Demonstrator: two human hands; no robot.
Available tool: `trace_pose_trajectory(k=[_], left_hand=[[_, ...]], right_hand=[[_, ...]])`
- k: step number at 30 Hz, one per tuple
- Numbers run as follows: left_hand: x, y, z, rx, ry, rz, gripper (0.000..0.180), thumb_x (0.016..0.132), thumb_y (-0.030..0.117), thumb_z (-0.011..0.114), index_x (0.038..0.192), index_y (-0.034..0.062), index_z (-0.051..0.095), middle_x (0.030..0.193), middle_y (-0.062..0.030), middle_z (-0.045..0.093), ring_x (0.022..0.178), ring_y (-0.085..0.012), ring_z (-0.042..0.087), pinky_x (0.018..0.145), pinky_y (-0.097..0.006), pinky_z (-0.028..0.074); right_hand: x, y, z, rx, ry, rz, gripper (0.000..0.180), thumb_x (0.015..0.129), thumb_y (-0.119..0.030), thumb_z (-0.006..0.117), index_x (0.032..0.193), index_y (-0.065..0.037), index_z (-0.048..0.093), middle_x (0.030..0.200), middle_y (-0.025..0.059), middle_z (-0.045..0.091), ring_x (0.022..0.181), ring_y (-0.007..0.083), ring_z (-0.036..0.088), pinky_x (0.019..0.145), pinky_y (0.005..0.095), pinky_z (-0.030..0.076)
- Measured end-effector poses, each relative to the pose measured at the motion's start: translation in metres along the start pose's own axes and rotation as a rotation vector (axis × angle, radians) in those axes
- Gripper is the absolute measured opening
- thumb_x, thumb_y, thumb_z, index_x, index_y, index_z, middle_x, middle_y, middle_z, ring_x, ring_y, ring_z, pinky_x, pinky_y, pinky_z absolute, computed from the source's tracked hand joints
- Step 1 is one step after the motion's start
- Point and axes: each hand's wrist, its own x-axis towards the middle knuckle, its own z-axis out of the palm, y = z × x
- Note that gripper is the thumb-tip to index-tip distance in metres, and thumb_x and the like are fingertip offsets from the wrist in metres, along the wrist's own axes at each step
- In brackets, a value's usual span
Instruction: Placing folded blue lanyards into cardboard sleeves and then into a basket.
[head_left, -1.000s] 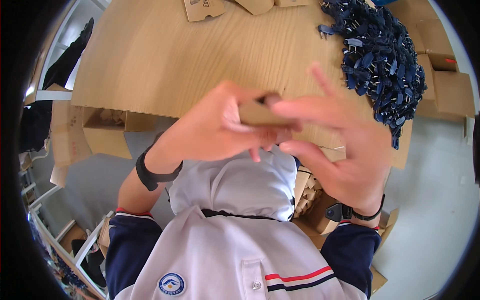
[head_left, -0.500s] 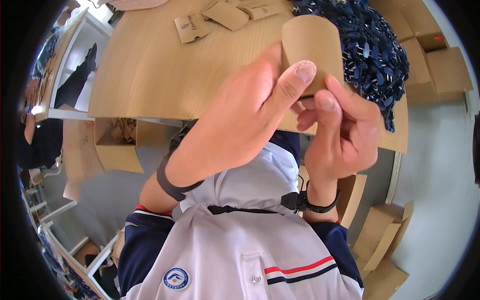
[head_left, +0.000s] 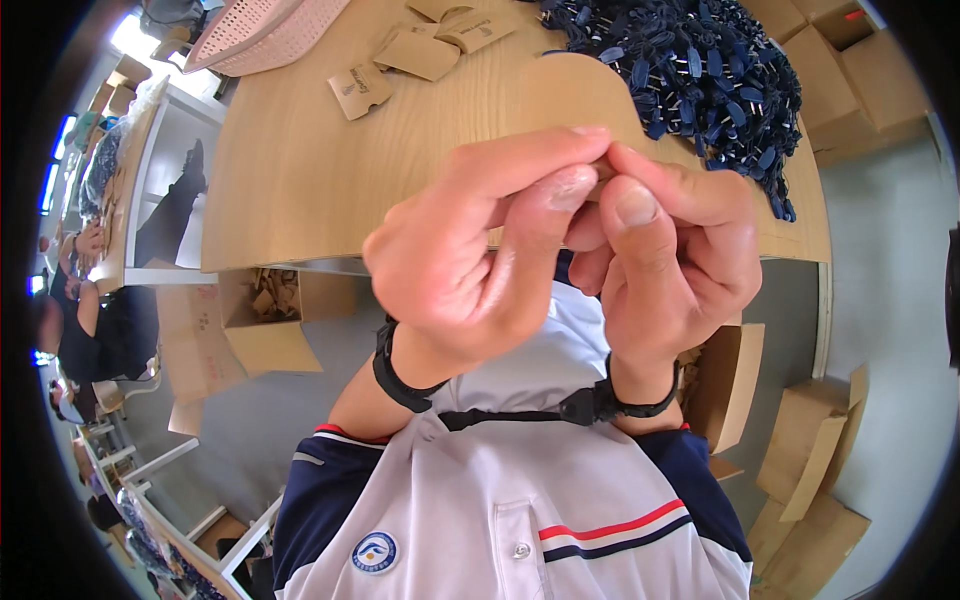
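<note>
- both hands are up close to the camera, fingertips pinched together on the bottom edge of a tan cardboard piece [head_left: 570,95] with a rounded top
- left hand [head_left: 480,260] is curled in, thumb and forefinger closed on the card's lower edge, rest of the fingers folded toward the palm
- right hand [head_left: 680,250] is closed the same way, thumb pressed on top, touching the left hand's fingertips right where the card sits
- most of the card sticks up above the fingers, held in the air over the wooden surface [head_left: 300,170]
- a big pile of dark blue clips [head_left: 700,70] lies on the surface just beyond the card, off to the right
- a few more tan card pieces [head_left: 420,50] are scattered at the far side, next to a pink basket [head_left: 260,30]
- open cardboard boxes [head_left: 270,320] sit on the floor under the surface edge, more stacked at the right
</note>
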Motion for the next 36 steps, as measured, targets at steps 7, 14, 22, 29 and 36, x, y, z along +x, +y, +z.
trace_pose_trajectory(k=[7, 14, 22, 29, 36], left_hand=[[-0.009, -0.021, -0.008, 0.018, -0.037, 0.243, 0.019, 0.08, -0.007, 0.066, 0.098, -0.0016, 0.07, 0.079, -0.0093, 0.071, 0.057, -0.0166, 0.063, 0.053, -0.022, 0.049], [-0.005, -0.003, -0.034, 0.013, -0.278, -0.06, 0.027, 0.071, -0.004, 0.07, 0.097, 0.002, 0.071, 0.072, -0.0065, 0.068, 0.062, -0.0168, 0.06, 0.053, -0.024, 0.045], [0.079, -0.001, -0.05, 0.137, -0.931, 0.294, 0.034, 0.086, 0.034, 0.061, 0.088, 0.0009, 0.07, 0.122, -0.0286, 0.057, 0.115, -0.0309, 0.049, 0.102, -0.05, 0.031], [0.051, 0.003, -0.042, 0.057, -0.74, -0.091, 0.03, 0.086, 0.029, 0.06, 0.079, 0.0007, 0.067, 0.127, -0.0238, 0.053, 0.114, -0.027, 0.048, 0.102, -0.043, 0.028], [0.025, -0.008, -0.019, -0.473, -0.618, -0.714, 0.049, 0.065, 0.017, 0.073, 0.108, 0.0052, 0.051, 0.129, -0.0139, 0.043, 0.127, -0.0221, 0.038, 0.103, -0.034, 0.027]], right_hand=[[0.011, 0.0, -0.001, 0.445, 0.073, 0.65, 0.053, 0.101, -0.038, 0.04, 0.127, 0.006, 0.051, 0.11, 0.0148, 0.064, 0.09, 0.0198, 0.062, 0.078, 0.0292, 0.049], [0.011, -0.008, -0.008, 0.574, -0.04, 0.771, 0.034, 0.097, -0.024, 0.051, 0.115, 0.004, 0.056, 0.093, 0.0109, 0.064, 0.08, 0.0165, 0.061, 0.066, 0.028, 0.05], [0.01, -0.026, -0.021, 0.603, -0.437, 0.783, 0.016, 0.092, -0.008, 0.062, 0.105, 0.0, 0.059, 0.084, 0.0047, 0.058, 0.07, 0.0077, 0.053, 0.058, 0.0232, 0.041], [0.007, -0.013, -0.007, -0.002, -0.265, 0.561, 0.032, 0.083, -0.007, 0.069, 0.109, 0.005, 0.056, 0.075, 0.0057, 0.061, 0.058, 0.0078, 0.053, 0.049, 0.0196, 0.039], [0.011, -0.007, -0.027, -0.357, -0.522, 0.056, 0.035, 0.07, -0.003, 0.074, 0.102, -0.006, 0.059, 0.088, 0.0126, 0.063, 0.078, 0.0348, 0.06, 0.065, 0.0382, 0.05]])
